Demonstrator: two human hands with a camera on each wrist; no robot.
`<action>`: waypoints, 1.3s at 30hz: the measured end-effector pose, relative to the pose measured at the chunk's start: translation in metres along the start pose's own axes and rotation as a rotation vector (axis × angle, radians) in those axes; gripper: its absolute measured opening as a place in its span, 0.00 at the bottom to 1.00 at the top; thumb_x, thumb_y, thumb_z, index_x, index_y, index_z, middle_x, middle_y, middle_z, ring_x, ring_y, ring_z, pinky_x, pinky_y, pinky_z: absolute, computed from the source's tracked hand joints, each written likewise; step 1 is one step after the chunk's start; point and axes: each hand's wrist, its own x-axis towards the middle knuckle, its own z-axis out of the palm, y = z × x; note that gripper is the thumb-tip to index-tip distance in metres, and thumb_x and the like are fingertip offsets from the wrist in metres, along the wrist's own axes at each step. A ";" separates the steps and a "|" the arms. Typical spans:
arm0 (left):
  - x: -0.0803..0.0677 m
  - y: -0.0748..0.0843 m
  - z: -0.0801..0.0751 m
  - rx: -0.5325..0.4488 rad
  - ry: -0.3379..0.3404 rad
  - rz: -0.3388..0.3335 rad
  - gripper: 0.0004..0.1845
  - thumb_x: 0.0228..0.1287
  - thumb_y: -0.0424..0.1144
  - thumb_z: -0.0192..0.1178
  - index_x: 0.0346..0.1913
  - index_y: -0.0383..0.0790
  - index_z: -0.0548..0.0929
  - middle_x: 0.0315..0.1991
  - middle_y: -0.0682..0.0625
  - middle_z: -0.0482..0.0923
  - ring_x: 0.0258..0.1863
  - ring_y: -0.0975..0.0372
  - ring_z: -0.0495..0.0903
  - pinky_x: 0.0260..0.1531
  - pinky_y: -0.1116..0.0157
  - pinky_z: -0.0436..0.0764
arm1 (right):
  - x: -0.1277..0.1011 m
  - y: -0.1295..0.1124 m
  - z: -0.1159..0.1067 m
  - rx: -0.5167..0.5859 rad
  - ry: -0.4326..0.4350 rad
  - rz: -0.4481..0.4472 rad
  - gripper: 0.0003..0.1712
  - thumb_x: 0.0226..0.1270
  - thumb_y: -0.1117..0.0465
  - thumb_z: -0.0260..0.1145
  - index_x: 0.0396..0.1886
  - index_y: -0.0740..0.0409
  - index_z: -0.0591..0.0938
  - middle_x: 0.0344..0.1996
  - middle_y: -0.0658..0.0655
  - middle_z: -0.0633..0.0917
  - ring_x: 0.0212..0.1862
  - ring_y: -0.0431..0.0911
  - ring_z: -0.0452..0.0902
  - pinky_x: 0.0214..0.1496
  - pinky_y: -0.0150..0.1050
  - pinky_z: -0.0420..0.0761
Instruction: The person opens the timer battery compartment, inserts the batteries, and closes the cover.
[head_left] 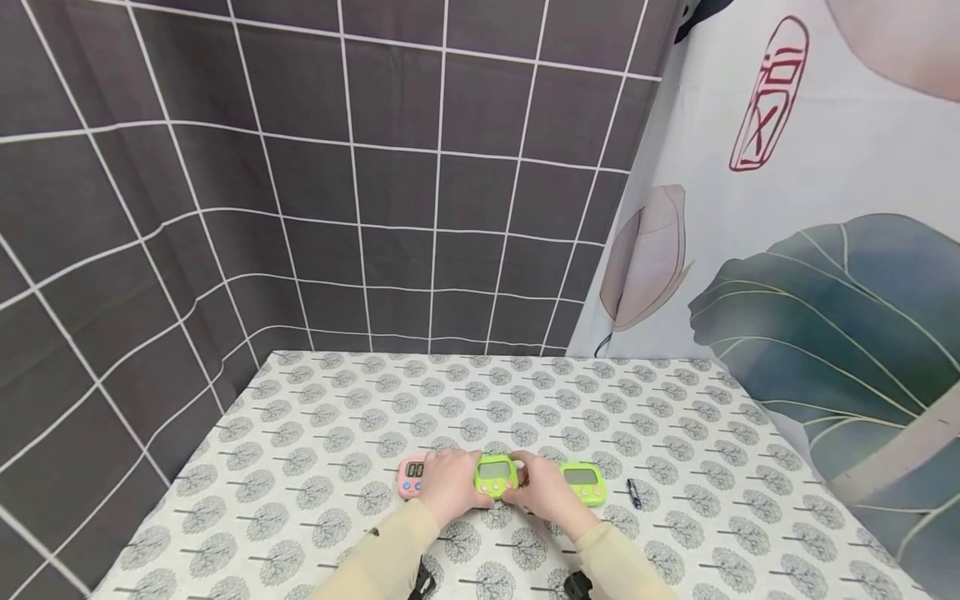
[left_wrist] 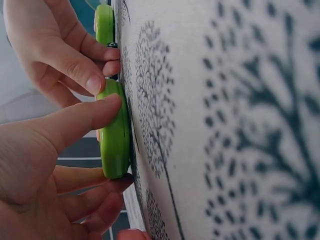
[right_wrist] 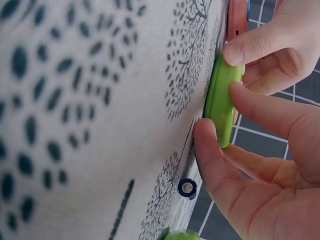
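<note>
The head camera looks forward and down from above the table [head_left: 675,433], taking in its whole top, the tiled wall behind and both hands from some way off. The left wrist camera sits very near the cloth, rolled sideways, and sights along the surface past the left hand [left_wrist: 35,165]. The right wrist camera does likewise from the other side, seemingly just as low. All three views share the middle green timer [head_left: 495,475] [left_wrist: 114,145] [right_wrist: 222,100] between the hands.

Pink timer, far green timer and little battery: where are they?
pink timer [head_left: 412,477], head view, on its front face.
far green timer [head_left: 584,480], head view, on its screen.
battery [head_left: 635,493], head view, on its middle.
</note>
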 end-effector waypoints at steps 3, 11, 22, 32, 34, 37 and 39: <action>0.000 0.001 0.000 0.005 -0.011 0.001 0.31 0.33 0.55 0.76 0.43 0.44 0.82 0.32 0.52 0.82 0.31 0.60 0.73 0.37 0.60 0.69 | 0.000 0.000 0.000 0.022 -0.009 0.008 0.36 0.47 0.63 0.75 0.57 0.70 0.73 0.23 0.50 0.75 0.24 0.40 0.69 0.24 0.31 0.72; 0.000 0.001 -0.002 0.013 -0.009 0.012 0.32 0.32 0.55 0.76 0.44 0.43 0.82 0.30 0.53 0.81 0.31 0.62 0.70 0.37 0.61 0.68 | 0.001 0.003 -0.001 0.063 -0.021 0.036 0.38 0.46 0.63 0.76 0.58 0.69 0.72 0.23 0.50 0.76 0.24 0.41 0.70 0.24 0.31 0.73; -0.003 -0.002 -0.006 -0.043 0.059 0.046 0.39 0.34 0.52 0.77 0.54 0.42 0.78 0.45 0.50 0.82 0.39 0.60 0.72 0.44 0.60 0.68 | -0.004 0.000 -0.007 0.356 -0.017 0.095 0.35 0.56 0.59 0.71 0.58 0.73 0.69 0.29 0.57 0.80 0.25 0.44 0.79 0.28 0.37 0.83; -0.006 -0.003 -0.011 -0.041 0.133 0.141 0.40 0.36 0.51 0.76 0.57 0.45 0.76 0.51 0.53 0.80 0.42 0.62 0.71 0.45 0.61 0.67 | -0.005 0.000 -0.010 0.420 0.019 0.104 0.31 0.62 0.58 0.67 0.57 0.77 0.70 0.28 0.56 0.79 0.23 0.43 0.79 0.28 0.37 0.84; -0.006 -0.004 -0.011 -0.041 0.142 0.157 0.40 0.36 0.51 0.76 0.58 0.45 0.76 0.52 0.53 0.80 0.42 0.62 0.70 0.44 0.62 0.67 | -0.005 0.000 -0.010 0.402 0.031 0.104 0.29 0.62 0.57 0.67 0.55 0.75 0.72 0.27 0.55 0.78 0.23 0.42 0.79 0.28 0.37 0.83; -0.006 -0.005 -0.011 -0.040 0.151 0.176 0.39 0.37 0.52 0.76 0.58 0.45 0.76 0.53 0.54 0.79 0.43 0.62 0.70 0.44 0.62 0.67 | -0.004 0.000 -0.010 0.374 0.049 0.103 0.26 0.62 0.56 0.67 0.52 0.72 0.76 0.28 0.55 0.77 0.23 0.41 0.78 0.27 0.37 0.83; -0.007 -0.005 -0.011 -0.040 0.154 0.180 0.39 0.37 0.51 0.76 0.58 0.45 0.76 0.53 0.54 0.79 0.43 0.62 0.70 0.45 0.62 0.67 | -0.004 0.000 -0.010 0.359 0.057 0.102 0.24 0.61 0.56 0.68 0.49 0.71 0.77 0.28 0.54 0.77 0.23 0.41 0.77 0.27 0.37 0.83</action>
